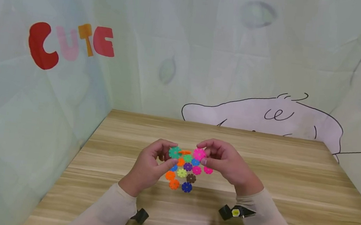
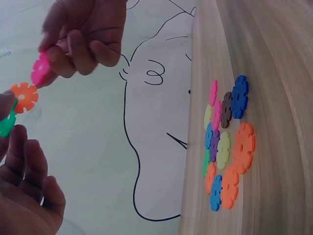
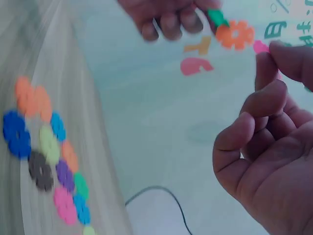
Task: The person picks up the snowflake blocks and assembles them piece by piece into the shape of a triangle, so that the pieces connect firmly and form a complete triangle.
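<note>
Above the wooden table (image 1: 292, 183) my two hands hold a short chain of joined plastic snowflake discs. My left hand (image 1: 170, 155) pinches the green disc (image 1: 174, 152) at one end. My right hand (image 1: 203, 156) pinches the pink disc (image 1: 199, 154) at the other end. An orange disc (image 1: 184, 152) sits between them. The left wrist view shows the pink disc (image 2: 40, 68), the orange disc (image 2: 24, 97) and the green disc (image 2: 6, 122) in a row. Below the hands, several loose coloured discs (image 1: 187, 173) lie flat on the table in a cluster.
A fabric wall with red and orange letters (image 1: 70, 44) closes the left side. A backdrop with a cartoon drawing (image 1: 266, 116) stands behind the table's far edge. Black wrist camera mounts (image 1: 234, 212) hang under my forearms.
</note>
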The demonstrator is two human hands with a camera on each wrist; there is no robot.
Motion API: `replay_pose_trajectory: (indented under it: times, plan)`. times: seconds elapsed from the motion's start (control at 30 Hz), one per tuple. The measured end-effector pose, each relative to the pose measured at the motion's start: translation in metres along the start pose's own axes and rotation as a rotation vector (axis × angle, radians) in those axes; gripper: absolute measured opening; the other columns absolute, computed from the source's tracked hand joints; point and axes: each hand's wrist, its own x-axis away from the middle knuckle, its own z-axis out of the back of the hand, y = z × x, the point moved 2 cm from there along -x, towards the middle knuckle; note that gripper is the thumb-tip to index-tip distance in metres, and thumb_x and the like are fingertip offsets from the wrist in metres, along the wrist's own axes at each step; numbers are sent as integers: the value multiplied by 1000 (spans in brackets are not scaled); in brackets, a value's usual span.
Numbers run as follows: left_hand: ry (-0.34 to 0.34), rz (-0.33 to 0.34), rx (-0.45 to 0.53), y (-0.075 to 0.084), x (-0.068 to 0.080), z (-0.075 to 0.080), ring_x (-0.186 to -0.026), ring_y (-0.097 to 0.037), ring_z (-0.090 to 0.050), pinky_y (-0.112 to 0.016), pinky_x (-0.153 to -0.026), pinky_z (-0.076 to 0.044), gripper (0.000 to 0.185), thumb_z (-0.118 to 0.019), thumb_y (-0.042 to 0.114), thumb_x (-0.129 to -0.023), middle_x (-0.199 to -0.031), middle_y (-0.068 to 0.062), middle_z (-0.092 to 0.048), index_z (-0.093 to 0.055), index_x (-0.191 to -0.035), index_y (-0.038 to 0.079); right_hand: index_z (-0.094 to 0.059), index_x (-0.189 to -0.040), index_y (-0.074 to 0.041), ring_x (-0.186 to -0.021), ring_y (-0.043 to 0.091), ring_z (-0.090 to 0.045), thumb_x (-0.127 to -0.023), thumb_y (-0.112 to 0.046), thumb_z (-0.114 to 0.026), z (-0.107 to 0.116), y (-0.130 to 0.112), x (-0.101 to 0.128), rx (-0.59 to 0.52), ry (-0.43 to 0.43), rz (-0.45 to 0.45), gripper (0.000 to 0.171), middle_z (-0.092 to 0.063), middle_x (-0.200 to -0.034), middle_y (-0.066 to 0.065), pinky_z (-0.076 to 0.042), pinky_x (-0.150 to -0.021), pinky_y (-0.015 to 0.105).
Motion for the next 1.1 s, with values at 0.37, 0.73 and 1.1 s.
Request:
replay_pose_trajectory:
  times: [0.37, 0.73, 1.1]
  plan:
    - [-21, -13, 9, -2, -1, 0, -85, -19, -53, -26, -77, -49, 36, -76, 4, -95, -88, -2, -55, -67, -129, 9, -65, -131, 3, -83, 17, -64, -99, 1, -66, -8, -8, 2, -13, 12, -2, 32, -67, -98, 8, -59, -72, 24]
    - [-36, 4, 0, 1, 0, 1, -85, -20, -54, -25, -75, -50, 36, -75, 3, -95, -89, -2, -57, -67, -130, 7, -66, -133, 1, -81, 16, -65, -100, -1, -61, -10, -8, 1, -10, 16, -41, 33, -67, -98, 11, -60, -70, 25]
    - [-46, -17, 4, 1, 0, 1, -83, -17, -57, -26, -77, -49, 34, -75, 4, -95, -88, -2, -61, -67, -128, 7, -65, -135, 2, -84, 17, -66, -102, -2, -62, -11, -7, 1, -17, 0, -48, 33, -69, -103, 16, -60, -73, 26]
